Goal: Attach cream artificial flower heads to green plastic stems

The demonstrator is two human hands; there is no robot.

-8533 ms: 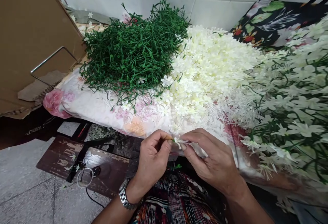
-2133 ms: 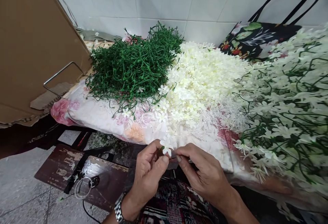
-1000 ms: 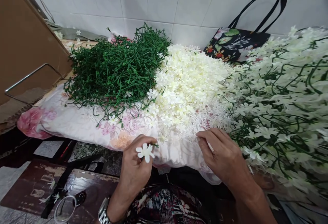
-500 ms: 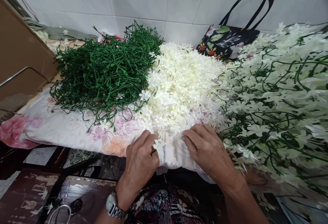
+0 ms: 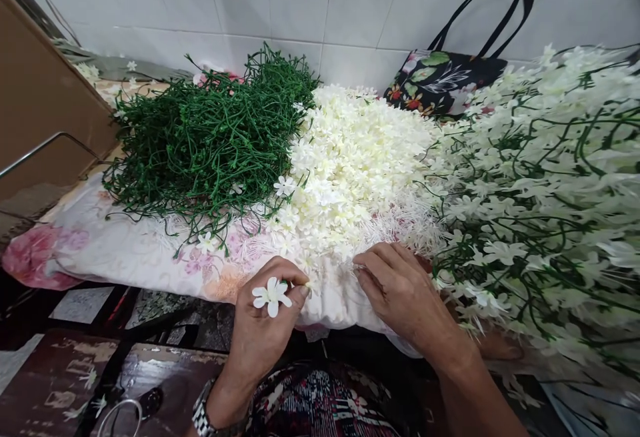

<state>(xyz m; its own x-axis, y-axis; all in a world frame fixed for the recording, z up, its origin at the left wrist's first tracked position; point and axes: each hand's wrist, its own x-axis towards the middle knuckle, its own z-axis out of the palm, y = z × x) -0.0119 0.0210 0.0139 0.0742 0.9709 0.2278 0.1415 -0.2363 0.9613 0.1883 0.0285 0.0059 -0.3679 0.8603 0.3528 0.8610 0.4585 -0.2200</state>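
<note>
Left hand [image 5: 265, 330]: pinched shut around one white flower [image 5: 273, 297], at the cloth [image 5: 125, 247]'s near edge!
Right hand [image 5: 405, 290]: curled beside white stamens [image 5: 400, 220]; grip, can't tell.
Stemmed flowers [image 5: 530, 177]: big heap, apparently done.
Loose blossoms [image 5: 360, 150], green stems [image 5: 210, 137]: plenty left.

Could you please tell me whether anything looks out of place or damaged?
Stray white blossoms lie over the brown board at lower left, away from the white heap; the board's surface is also scuffed and chipped.
</note>
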